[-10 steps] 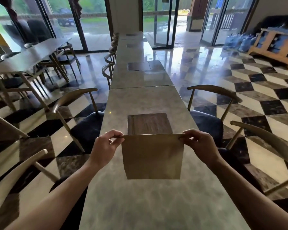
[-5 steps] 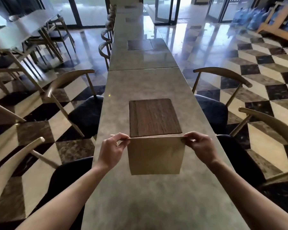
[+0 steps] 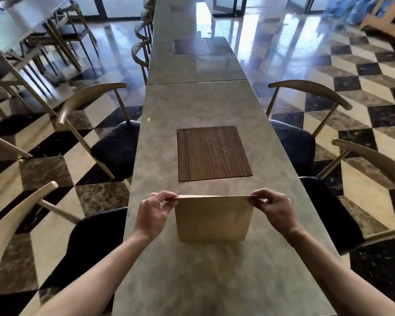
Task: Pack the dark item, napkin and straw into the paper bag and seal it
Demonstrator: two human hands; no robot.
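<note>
- The bag (image 3: 213, 218) stands upright on the table (image 3: 198, 103), just on the near side of the wood inset (image 3: 213, 153).
- The left hand (image 3: 154, 213) pinches its top left corner; the right hand (image 3: 273, 210) pinches the top right.
- The top edge is pressed flat and closed.
- Thin paper: likely light, creases readily, may tear if tugged.
- Best held at the stiffer top corners.
- The dark item, napkin and straw are not visible.

One paper bag (image 3: 212, 218), two hands (image 3: 152, 215).

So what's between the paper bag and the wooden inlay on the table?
Nothing: head view shows only bare table between paper bag and wooden inlay.
</note>
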